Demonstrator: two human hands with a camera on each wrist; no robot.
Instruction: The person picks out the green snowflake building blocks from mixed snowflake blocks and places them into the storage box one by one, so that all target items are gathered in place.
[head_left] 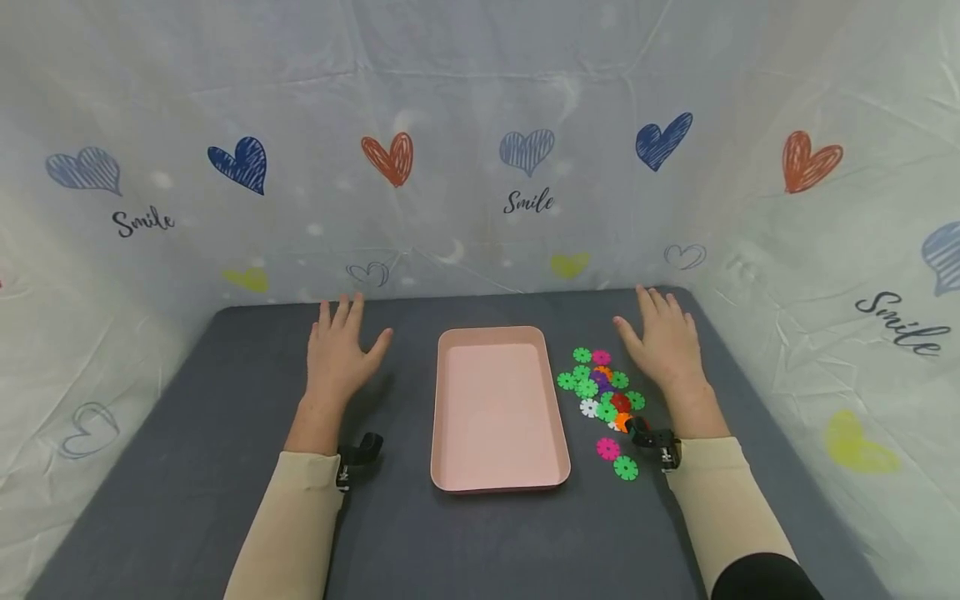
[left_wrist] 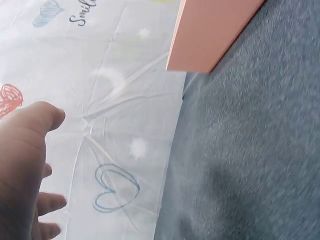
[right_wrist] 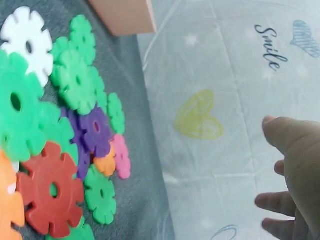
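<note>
While both hands lie flat on the grey worktop (head_left: 225, 433), nothing is held in either: the left hand (head_left: 337, 354) rests palm down at centre left of the head view, its fingers (head_left: 341, 312) straight and slightly spread, thumb pointing toward the pink tray (head_left: 498, 479), which sits near it in the middle of the frame. The right hand (head_left: 667, 342) rests the same way at centre right, fingers (head_left: 660, 302) released and extended toward the back edge. Just beside this hand, between it and the tray, lies a cluster of plastic snowflake discs (head_left: 600, 387): mostly green, with pink, purple, orange, red and white ones overlapping. A pink disc (head_left: 607, 448) and a green disc (head_left: 626, 467) lie apart from the cluster, lower in the frame, near the right sleeve (head_left: 720, 492). In the right wrist view the discs fill the left side, a red disc (right_wrist: 50, 192) lower left and a white disc (right_wrist: 27, 40) upper left. A white sheet printed with hearts (head_left: 525, 150) surrounds the worktop
</note>
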